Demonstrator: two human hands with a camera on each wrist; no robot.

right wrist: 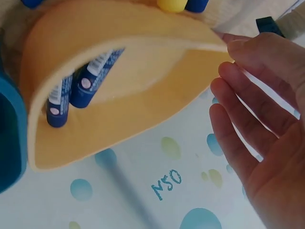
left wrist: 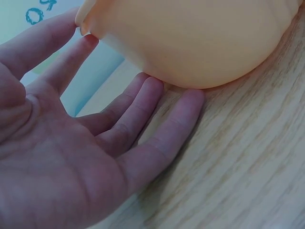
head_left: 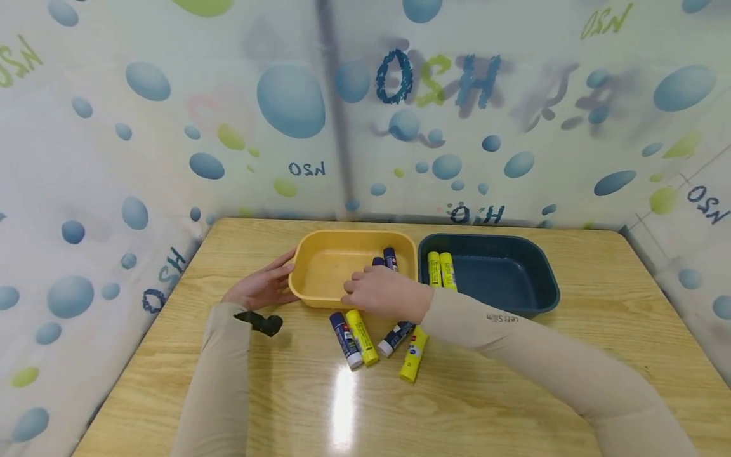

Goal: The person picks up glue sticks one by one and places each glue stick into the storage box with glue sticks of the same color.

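My left hand rests its outstretched fingertips against the left end of a yellow plastic basin; the left wrist view shows them at the basin wall and rim. Over the basin's front right part hovers my right hand. In the right wrist view its fingers are loosely extended with nothing between them. Inside the yellow basin, at its right end, lie two blue glue sticks, partly covered by my right hand in the head view. Two yellow glue sticks lie in the navy basin.
On the wooden table before the basins lie a blue glue stick, a yellow one, a dark blue one and another yellow one. The navy basin adjoins the yellow one. A patterned curtain hangs behind.
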